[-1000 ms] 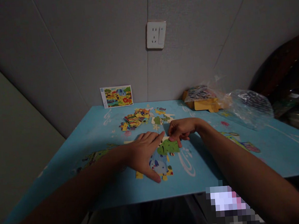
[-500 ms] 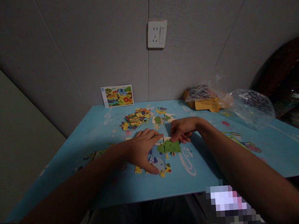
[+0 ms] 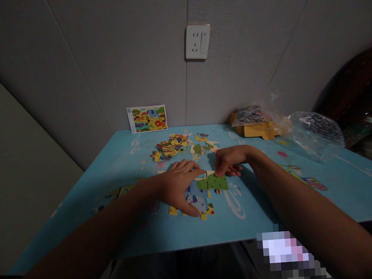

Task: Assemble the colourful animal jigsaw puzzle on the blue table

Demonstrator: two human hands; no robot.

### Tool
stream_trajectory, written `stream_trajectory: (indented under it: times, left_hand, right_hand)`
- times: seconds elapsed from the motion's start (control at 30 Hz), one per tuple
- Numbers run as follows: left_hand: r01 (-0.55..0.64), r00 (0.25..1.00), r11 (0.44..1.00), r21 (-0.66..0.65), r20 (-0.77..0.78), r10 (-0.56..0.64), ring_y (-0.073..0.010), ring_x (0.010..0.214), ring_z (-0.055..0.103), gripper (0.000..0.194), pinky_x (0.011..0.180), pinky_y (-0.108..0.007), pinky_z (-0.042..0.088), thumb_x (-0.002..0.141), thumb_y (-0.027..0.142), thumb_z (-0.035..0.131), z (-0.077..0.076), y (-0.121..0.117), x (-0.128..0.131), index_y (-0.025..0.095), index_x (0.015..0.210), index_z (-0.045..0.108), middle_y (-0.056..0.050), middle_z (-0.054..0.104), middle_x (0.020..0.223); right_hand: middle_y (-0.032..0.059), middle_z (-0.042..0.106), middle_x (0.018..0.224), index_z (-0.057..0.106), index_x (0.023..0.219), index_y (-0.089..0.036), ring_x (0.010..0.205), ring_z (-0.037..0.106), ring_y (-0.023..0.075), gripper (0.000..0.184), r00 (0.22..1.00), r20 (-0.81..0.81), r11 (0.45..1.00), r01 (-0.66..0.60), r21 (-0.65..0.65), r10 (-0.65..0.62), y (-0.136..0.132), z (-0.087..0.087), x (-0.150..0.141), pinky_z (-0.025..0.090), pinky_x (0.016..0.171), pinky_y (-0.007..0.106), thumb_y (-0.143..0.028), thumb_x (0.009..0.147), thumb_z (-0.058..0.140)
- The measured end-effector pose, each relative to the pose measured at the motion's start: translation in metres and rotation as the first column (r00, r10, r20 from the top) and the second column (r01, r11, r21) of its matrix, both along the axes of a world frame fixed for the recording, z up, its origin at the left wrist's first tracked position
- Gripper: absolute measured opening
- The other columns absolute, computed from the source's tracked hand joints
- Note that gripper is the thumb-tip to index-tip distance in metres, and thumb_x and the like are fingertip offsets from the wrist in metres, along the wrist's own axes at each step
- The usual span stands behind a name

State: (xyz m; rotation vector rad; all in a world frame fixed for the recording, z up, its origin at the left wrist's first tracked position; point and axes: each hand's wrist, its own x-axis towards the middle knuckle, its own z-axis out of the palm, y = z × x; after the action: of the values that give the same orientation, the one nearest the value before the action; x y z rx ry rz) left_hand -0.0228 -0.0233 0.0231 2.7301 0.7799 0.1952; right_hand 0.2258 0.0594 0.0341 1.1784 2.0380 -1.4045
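Note:
My left hand lies spread over a partly joined jigsaw puzzle, thumb and fingers apart, covering its left part. Blue and yellow pieces show beside the thumb. At the puzzle's upper right is a green puzzle piece, flat against its green neighbour with a thin seam between them. My right hand has its fingers curled and presses a digit onto the top edge of that green piece. Whether anything else is under the curled fingers is hidden.
Behind my hands lie a heap of loose puzzle pieces and a few green and cream pieces. A picture card leans against the wall. Clear plastic bags and a yellow package sit at the back right of the blue table.
The dark gap on the green piece's left side has narrowed to a thin seam under my right hand's press. My left hand stays on the puzzle. The whole view has shifted slightly.

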Motion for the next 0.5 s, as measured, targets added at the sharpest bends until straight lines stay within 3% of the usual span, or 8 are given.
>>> stream_trajectory:
  times: [0.27,0.5]
  left_hand:
    - [0.011,0.999,1.0,0.002,0.031,-0.011,-0.0376,0.117,0.044,0.095,0.102,-0.053,0.034,0.056,0.064,0.076,-0.0021,0.0017,-0.0005,0.019,0.134,0.048,-0.015,0.047,0.129]
    - [0.008,1.0,1.0,0.008,0.0,-0.008,-0.0363,0.118,0.044,0.092,0.102,-0.052,0.034,0.056,0.062,0.078,0.0,0.001,-0.0007,0.019,0.133,0.05,-0.015,0.046,0.13]
  right_hand:
    - [-0.0014,0.051,0.044,0.054,0.054,-0.014,0.04,0.047,0.0094,0.052,0.999,0.048,0.999,0.015,0.036,-0.017,-0.0034,0.0033,-0.0022,0.033,0.038,0.022,-0.063,0.064,0.068]
    - [-0.0036,0.048,0.042,0.055,0.054,-0.014,0.037,0.044,0.0085,0.062,0.996,0.08,0.996,0.038,0.081,-0.045,-0.004,0.0035,-0.0031,0.031,0.038,0.022,-0.074,0.054,0.07]
